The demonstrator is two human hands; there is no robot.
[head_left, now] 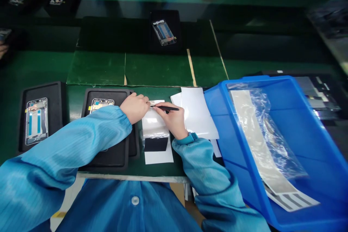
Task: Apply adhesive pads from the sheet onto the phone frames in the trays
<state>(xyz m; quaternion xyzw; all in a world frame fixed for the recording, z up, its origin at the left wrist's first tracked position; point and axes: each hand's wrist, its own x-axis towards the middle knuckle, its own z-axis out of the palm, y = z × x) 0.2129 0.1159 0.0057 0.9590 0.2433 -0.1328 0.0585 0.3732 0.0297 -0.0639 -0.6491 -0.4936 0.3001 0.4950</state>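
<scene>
Black tweezers are held in my right hand, their tip over the top of a white sheet. My left hand is closed, its fingertips at a small pale piece on the sheet's top edge; what it pinches is too small to make out. A black rectangle lies across the sheet's lower part. Under my left sleeve, a phone frame sits in a black tray, partly hidden.
At the left, another black tray holds a phone frame. White papers lie beside a blue bin containing strips and clear plastic. Farther back is a third tray. Other people's hands show at the far edge and left.
</scene>
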